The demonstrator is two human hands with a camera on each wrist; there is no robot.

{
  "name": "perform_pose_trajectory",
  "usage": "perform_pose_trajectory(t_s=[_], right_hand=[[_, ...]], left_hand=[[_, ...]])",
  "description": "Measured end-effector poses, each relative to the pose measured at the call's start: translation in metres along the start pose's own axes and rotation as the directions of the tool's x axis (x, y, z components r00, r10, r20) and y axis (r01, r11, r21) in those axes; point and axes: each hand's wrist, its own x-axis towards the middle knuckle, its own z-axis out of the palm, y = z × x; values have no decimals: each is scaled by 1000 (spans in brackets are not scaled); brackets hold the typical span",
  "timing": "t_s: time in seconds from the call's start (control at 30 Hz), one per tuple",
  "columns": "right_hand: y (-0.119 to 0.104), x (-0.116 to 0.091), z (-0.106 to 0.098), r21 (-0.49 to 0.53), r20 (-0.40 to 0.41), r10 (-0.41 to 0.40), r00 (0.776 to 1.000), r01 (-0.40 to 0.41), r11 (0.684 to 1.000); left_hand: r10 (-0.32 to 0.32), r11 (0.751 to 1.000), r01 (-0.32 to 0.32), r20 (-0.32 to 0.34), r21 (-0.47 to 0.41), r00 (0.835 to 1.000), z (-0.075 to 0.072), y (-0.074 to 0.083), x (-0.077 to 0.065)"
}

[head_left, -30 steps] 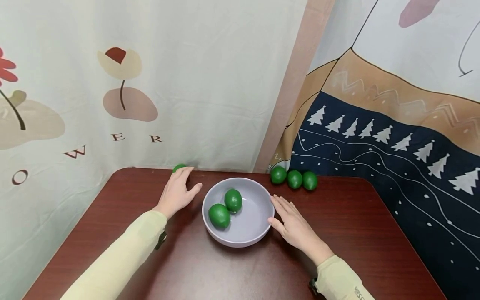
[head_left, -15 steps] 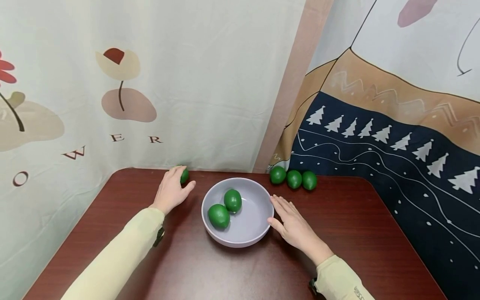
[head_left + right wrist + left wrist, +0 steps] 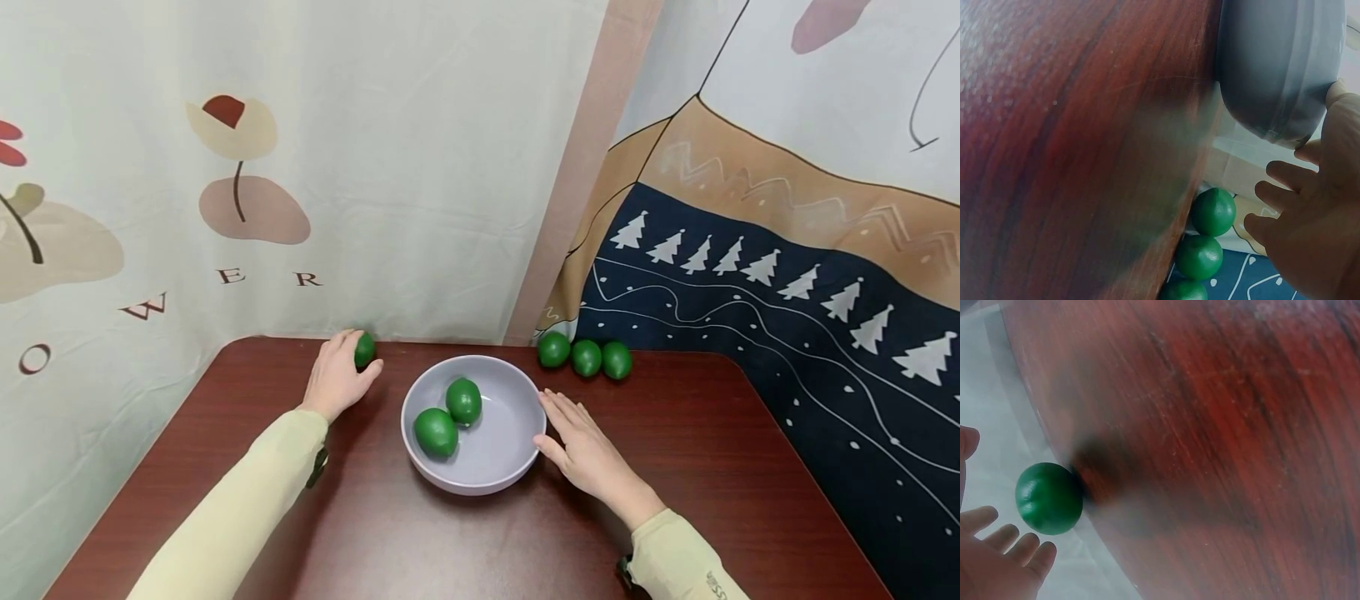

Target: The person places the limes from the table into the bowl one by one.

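A grey-lilac bowl (image 3: 504,442) stands mid-table with two green limes in it, one lime (image 3: 436,432) nearer and another lime (image 3: 463,401) just behind. My right hand (image 3: 592,457) rests its fingertips and thumb against the bowl's right rim, fingers nearly straight; the right wrist view shows them at the bowl's side (image 3: 1279,69). At the table's back edge, left of the bowl, my left hand (image 3: 335,379) reaches round a single lime (image 3: 365,350), which it partly covers. In the left wrist view the fingers (image 3: 1022,550) are spread just beside that lime (image 3: 1049,499), not curled round it.
Three more limes sit in a row at the back right: a left lime (image 3: 553,349), a middle lime (image 3: 587,358) and a right lime (image 3: 617,361). A pale printed curtain (image 3: 405,208) and a dark blue patterned cloth (image 3: 720,308) hang behind the brown table (image 3: 420,542).
My left hand has shifted left and slightly down, to the left side of the back lime, which shows more now. The right hand stays at the bowl's rim.
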Motion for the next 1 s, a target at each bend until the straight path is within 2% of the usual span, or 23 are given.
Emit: perform_pose_trajectory(t_s=[0.63, 1.0], right_hand=[[2, 0, 0, 11, -28, -16, 999, 16, 1000], [6, 1, 2, 31, -49, -15, 999, 17, 999]], left_hand=[[-72, 997, 72, 29, 18, 997, 0, -8, 6], [-106, 994, 105, 71, 16, 992, 3, -18, 7]])
